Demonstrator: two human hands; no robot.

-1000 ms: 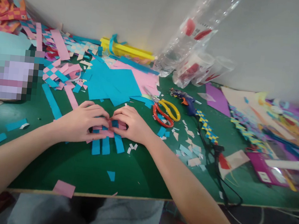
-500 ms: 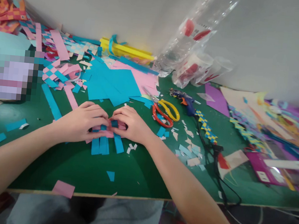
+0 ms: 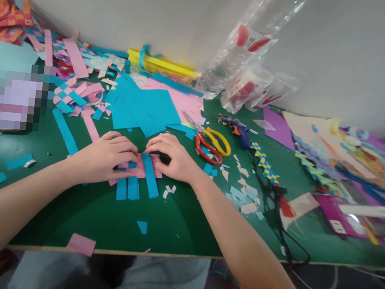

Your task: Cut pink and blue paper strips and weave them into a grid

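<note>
A small weave of pink paper strips (image 3: 139, 171) crossed by blue paper strips lies on the green table between my hands. My left hand (image 3: 109, 157) grips its left part, thumb below and fingers above, covering that side. My right hand (image 3: 174, 158) has its fingers curled at the top end of a slanting blue paper strip (image 3: 150, 177), which lies across the pink ones. The fingertips partly hide that end. Other blue strip ends (image 3: 128, 189) hang out below the weave toward me. Tiny white paper bits (image 3: 168, 191) lie just right of it.
Scissors (image 3: 213, 144) with red and yellow handles and a glue gun (image 3: 243, 133) with a black cord lie to the right. Blue sheets (image 3: 144, 108) are behind my hands. A clear plastic bottle (image 3: 243, 45) leans at the wall. A woven pink-and-blue piece (image 3: 69, 96) lies left.
My right hand has shifted slightly right and up off the weave's front, uncovering the pink strips. The right blue strip now lies over the top of them.
</note>
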